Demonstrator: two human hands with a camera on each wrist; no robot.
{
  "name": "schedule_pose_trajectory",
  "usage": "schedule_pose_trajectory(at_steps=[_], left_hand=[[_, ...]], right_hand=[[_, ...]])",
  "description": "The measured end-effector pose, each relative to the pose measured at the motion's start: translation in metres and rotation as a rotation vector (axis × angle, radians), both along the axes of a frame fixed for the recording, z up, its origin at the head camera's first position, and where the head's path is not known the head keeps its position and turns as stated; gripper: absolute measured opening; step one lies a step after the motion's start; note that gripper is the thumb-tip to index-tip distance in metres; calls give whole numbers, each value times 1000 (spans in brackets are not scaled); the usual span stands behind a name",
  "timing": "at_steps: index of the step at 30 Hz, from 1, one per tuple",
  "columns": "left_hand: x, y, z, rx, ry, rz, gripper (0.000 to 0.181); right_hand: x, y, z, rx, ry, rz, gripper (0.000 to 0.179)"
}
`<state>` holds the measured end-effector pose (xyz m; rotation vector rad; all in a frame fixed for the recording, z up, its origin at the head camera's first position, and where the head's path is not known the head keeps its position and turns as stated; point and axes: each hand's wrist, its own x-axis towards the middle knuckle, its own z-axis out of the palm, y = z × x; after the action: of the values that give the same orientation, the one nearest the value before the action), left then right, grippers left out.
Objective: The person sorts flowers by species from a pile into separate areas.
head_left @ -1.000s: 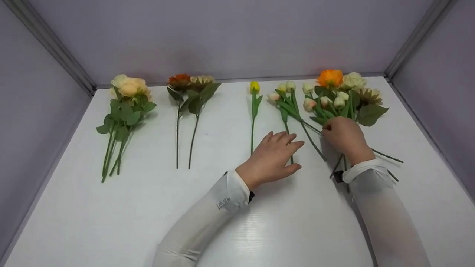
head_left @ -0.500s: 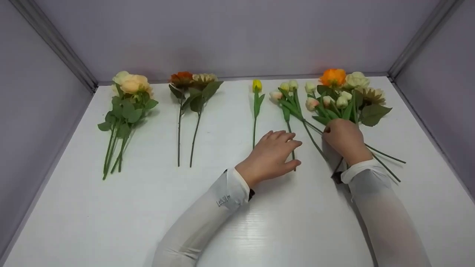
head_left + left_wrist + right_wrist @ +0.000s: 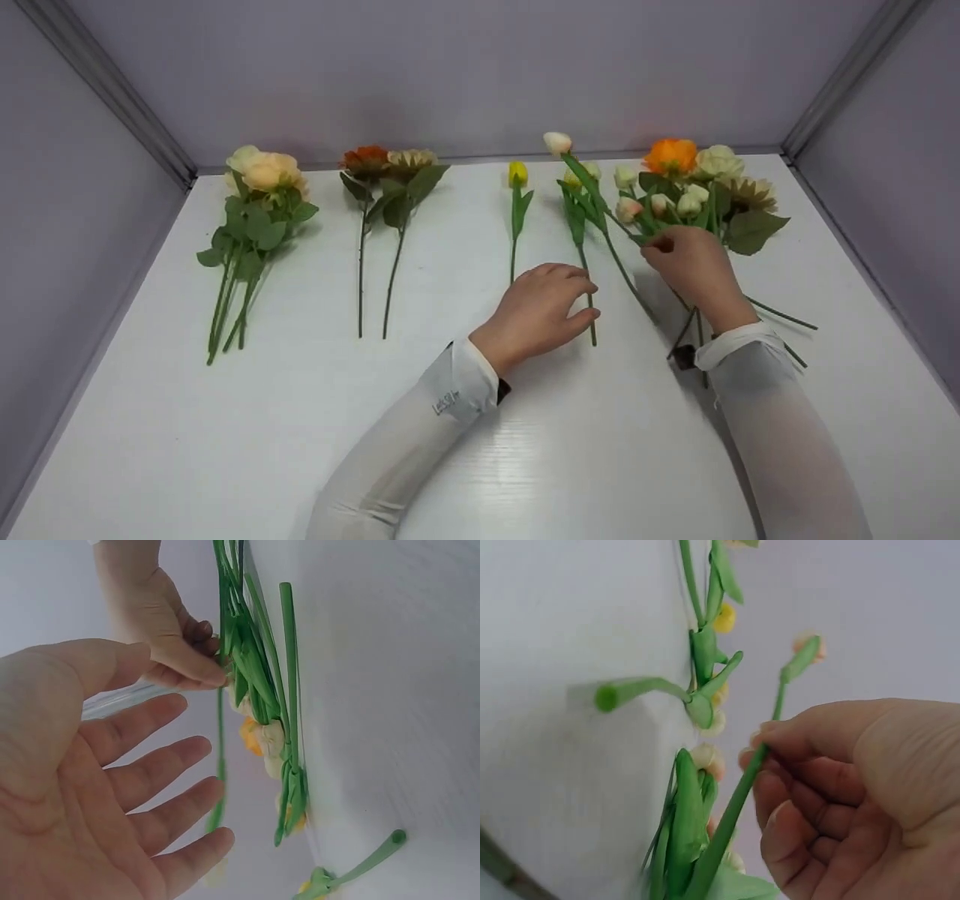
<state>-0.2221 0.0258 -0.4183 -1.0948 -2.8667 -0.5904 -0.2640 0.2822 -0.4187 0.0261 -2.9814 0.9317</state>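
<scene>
My right hand pinches the green stem of a pale pink tulip between thumb and fingertips. In the right wrist view the tulip stem slants up past the fingertips, its bloom raised off the white table. My left hand hovers palm down with fingers spread loosely, over the stem of a yellowish tulip; the left wrist view shows its palm bare. Next to that flower lies a whitish tulip. A single yellow tulip lies further left, its lower stem hidden behind the left hand.
At the right lies a mixed bunch with an orange flower, a cream rose and several pale tulips, stems crossing. Two brownish-leaved flowers lie left of centre. A bunch of peach roses is far left. Grey panels enclose the table.
The pink tulip has been lifted from beside the other tulips, its bloom rising towards the back wall. My right hand rose slightly with it; my left hand drew slightly back left, fingers bending a little.
</scene>
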Motion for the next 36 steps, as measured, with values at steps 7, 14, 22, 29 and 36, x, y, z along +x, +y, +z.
schedule_pose_trajectory(at_steps=[7,14,22,29,36], left_hand=[[-3,-2,1,110,-118,91,25],[-6,-9,2,433,-430,117,23],[-5,-3,-6,846,-862,47,26],[-5,2,-10,964,-962,55,16],[-5,4,-10,992,-951,75,13]], right_hand=[[4,-12,10,-235,-31,-5,39],[9,-24,18,-534,-76,32,41],[17,-38,21,-868,-48,131,36],[21,-45,24,-964,-45,146,32],[22,-47,24,-977,-41,171,31]])
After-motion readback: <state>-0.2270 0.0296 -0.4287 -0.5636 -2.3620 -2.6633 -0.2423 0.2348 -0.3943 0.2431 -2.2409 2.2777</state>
